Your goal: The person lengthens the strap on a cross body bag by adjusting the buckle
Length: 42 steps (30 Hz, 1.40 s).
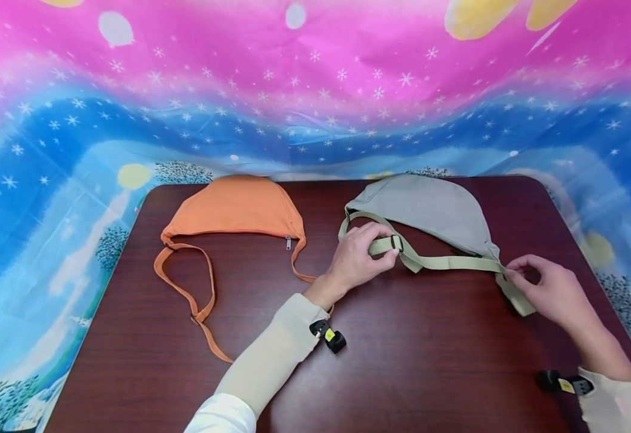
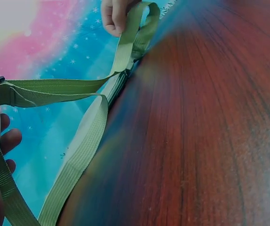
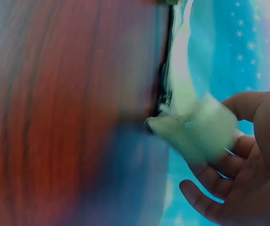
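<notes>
Strap adjustment under way on green sling bag point(image 1: 429, 210): left hand point(image 1: 356, 258) pinched strap point(image 1: 456, 263) at buckle point(image 1: 395, 243); right hand point(image 1: 553, 291) gripped strap end. Next likely needs webbing fed through.

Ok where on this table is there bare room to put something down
Bare wood lies along the near edge of the table, between the sleeves, and between the orange bag and green bag. It is crowded around the green strap, held by left hand and right hand.

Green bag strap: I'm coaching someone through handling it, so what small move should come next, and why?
Probably slide the strap through the buckle: the left hand pinches the webbing at the buckle while the right hand grips the strap's far end, holding it stretched between them.
</notes>
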Motion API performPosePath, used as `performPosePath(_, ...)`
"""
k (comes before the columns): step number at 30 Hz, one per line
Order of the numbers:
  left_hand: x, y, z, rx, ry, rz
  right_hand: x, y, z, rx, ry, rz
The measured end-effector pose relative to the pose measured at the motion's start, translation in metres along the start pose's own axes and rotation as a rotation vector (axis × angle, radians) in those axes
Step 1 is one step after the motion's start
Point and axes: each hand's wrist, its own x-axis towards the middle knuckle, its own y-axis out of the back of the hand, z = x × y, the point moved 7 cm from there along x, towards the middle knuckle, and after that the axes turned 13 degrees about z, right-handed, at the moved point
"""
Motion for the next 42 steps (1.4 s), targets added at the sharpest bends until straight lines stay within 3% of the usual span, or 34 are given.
performPosePath(9, -0.001, -0.004, 0.002, 0.006, -0.009, -0.049, 0.004, 0.001, -0.055, 0.05, 0.156, 0.082)
performPosePath(13, -0.001, -0.005, 0.004, 0.009, -0.025, -0.049, 0.007, -0.004, -0.089, 0.16, 0.245, 0.126)
performPosePath(19, -0.001, -0.006, 0.007, -0.014, -0.032, -0.052, 0.015, -0.023, -0.12, 0.319, 0.295, 0.119)
performPosePath(32, 0.0, -0.008, 0.011, -0.03, -0.064, -0.059, 0.028, -0.054, -0.145, 0.48, 0.254, -0.001)
performPosePath(42, -0.002, -0.01, 0.012, -0.027, -0.071, -0.06, 0.028, -0.059, -0.15, 0.504, 0.244, -0.008)
